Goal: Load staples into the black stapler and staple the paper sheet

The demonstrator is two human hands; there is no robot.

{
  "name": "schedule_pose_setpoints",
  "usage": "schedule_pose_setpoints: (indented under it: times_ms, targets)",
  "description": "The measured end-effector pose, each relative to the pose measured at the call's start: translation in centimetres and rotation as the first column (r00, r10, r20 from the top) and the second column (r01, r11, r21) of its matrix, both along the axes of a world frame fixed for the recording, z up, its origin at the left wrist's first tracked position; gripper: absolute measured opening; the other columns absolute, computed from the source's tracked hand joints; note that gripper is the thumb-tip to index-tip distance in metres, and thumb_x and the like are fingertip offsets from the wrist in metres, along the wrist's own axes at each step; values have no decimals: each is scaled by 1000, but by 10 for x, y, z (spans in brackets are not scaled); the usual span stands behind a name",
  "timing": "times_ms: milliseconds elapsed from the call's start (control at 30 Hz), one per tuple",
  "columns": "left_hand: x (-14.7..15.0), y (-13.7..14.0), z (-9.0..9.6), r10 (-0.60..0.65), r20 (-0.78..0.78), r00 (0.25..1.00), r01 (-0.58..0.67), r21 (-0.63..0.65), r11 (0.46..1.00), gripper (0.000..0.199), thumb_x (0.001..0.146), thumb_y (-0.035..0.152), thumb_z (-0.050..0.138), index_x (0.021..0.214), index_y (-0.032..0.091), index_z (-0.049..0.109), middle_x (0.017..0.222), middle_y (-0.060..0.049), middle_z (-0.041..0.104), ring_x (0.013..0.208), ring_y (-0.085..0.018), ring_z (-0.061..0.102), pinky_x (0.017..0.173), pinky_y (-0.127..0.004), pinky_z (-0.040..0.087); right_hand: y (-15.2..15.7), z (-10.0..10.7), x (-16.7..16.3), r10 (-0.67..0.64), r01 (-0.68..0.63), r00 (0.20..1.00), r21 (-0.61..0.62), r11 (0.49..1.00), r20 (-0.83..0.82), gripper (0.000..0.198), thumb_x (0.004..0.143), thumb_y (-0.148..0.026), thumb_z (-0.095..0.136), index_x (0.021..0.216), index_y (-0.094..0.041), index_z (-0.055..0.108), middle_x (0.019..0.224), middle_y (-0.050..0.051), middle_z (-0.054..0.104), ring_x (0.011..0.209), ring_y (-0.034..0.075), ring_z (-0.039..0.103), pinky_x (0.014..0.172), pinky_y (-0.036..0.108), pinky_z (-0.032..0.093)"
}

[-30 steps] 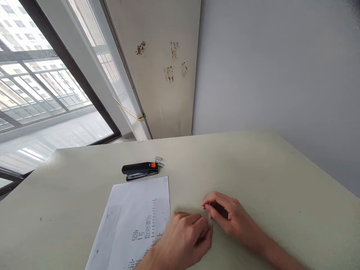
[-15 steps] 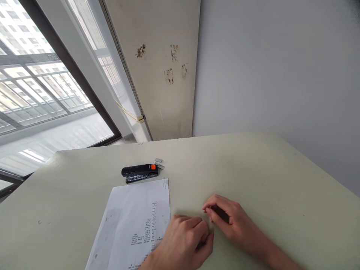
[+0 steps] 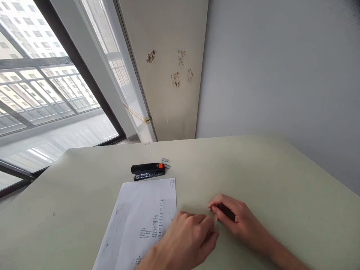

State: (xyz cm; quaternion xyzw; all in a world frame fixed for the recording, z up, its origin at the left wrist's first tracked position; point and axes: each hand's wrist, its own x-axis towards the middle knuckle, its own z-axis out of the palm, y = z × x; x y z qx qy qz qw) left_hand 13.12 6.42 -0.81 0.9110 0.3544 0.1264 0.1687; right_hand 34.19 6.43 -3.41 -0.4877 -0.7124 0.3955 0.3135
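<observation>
My left hand [image 3: 188, 238] lies low over the table, fingers curled into a loose fist, its wrist across the right edge of a printed sheet of paper [image 3: 149, 202]. Whatever those fingers may hold is hidden. Just to the right, my right hand [image 3: 237, 217] rests on the tabletop with thumb and forefinger tips pressed together; anything in that pinch is too small to make out. The fingers of both hands are close together. Beyond the sheet's top edge lies a black stapler [image 3: 148, 171] with an orange patch. Small strips of staples [image 3: 165, 162] lie by its right end.
The pale green table [image 3: 253, 165] reaches back to a grey wall [image 3: 267, 75] and a beige panel [image 3: 171, 108] with worn brown marks. A dark-framed window [image 3: 75, 60] stands at the left. A small mark [image 3: 54, 213] shows on the table's left part.
The whole view has shifted slightly, so everything sits a little further right. Both hands keep nearly the same pose, and the stapler, staples and paper stay in place.
</observation>
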Motion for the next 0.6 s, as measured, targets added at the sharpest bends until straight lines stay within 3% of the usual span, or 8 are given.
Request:
schedule_pose_setpoints:
  times_ms: [167, 233, 333, 400, 467, 600]
  targets:
    - [-25, 29, 29, 147, 24, 989, -146, -9, 989, 17, 102, 26, 54, 87, 23, 60, 72, 4, 67, 62, -15, 62, 59, -29, 41, -1, -1, 0, -26, 27, 999, -35, 999, 28, 28, 107, -41, 48, 96, -25, 67, 82, 0, 65, 74, 18, 61, 63, 27, 45]
    - [-43, 47, 38, 225, 33, 974, -227, 81, 971, 17, 104, 29, 52, 92, 23, 63, 80, 0, 68, 77, -19, 65, 69, -32, 47, -1, -2, 0, -34, 36, 999, -58, 998, 34, 26, 107, -41, 49, 95, -26, 66, 81, 0, 64, 73, 17, 59, 59, 26, 42]
    - [-79, 74, 42, 384, 59, 921, -383, 306, 871, 19, 105, 32, 50, 107, 21, 65, 110, -8, 70, 106, -28, 62, 93, -45, 51, -2, -1, 0, -40, 41, 999, -58, 997, 21, 26, 107, -40, 49, 95, -26, 66, 83, 0, 64, 73, 17, 57, 61, 27, 42]
    - [-104, 90, 39, 494, 73, 866, -482, 379, 790, 25, 104, 37, 50, 118, 20, 63, 125, -13, 66, 120, -34, 57, 101, -53, 48, -3, 0, 0, -33, 33, 999, -47, 998, 15, 26, 108, -40, 48, 95, -25, 66, 83, 0, 64, 73, 17, 57, 63, 28, 42]
    - [-127, 100, 34, 565, 58, 823, -543, 377, 751, 33, 103, 42, 52, 125, 20, 60, 133, -15, 64, 128, -37, 54, 103, -56, 46, -3, 1, -1, -23, 24, 1000, -42, 999, 7, 26, 108, -40, 47, 95, -25, 65, 85, 0, 64, 74, 17, 57, 64, 28, 43]
    - [-153, 109, 28, 587, -16, 810, -569, 224, 791, 45, 100, 57, 53, 127, 21, 60, 126, -12, 71, 128, -37, 57, 107, -55, 44, -4, 3, -1, -21, 21, 1000, -45, 999, 3, 27, 108, -41, 47, 95, -25, 65, 85, 1, 64, 75, 18, 57, 63, 29, 42]
